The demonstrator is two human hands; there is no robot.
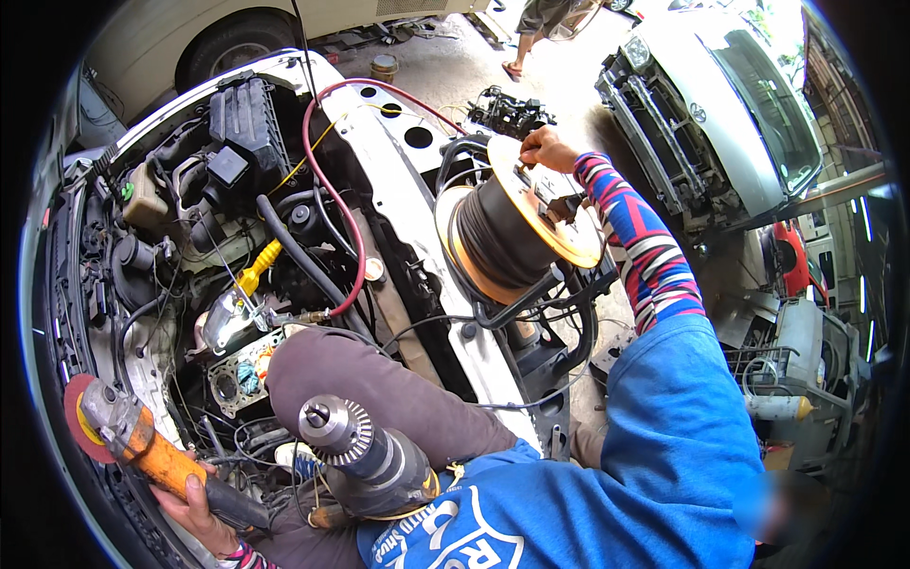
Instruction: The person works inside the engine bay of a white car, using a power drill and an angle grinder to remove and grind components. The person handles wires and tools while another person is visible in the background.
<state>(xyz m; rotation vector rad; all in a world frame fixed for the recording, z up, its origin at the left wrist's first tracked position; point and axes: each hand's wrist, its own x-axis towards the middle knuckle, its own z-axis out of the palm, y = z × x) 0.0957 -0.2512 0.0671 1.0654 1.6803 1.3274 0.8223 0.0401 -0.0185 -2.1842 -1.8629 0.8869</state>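
Observation:
At the lower left, my left hand point(202, 517) is wrapped around an orange and black angle grinder point(156, 441) with a reddish disc point(83, 417). My right arm, in a patterned sleeve, reaches up and forward. The closed fingers of my right hand point(550, 150) grip the upper rim area of a cable reel point(502, 232) wound with black cord; exactly what they pinch is too small to tell. This reel rests at the car's front edge. A power drill point(374, 460) with a metal chuck lies against my lap, chuck pointing up. My bent knee point(370, 389) is over the engine bay.
Around me is an open engine bay with a black air filter box point(248, 119), a red hose point(308, 142) and a yellow-handled tool point(258, 268). Loose cords cross the white front panel point(455, 313). Beyond stand a white vehicle point(720, 104) with exposed front parts and a person point(533, 43).

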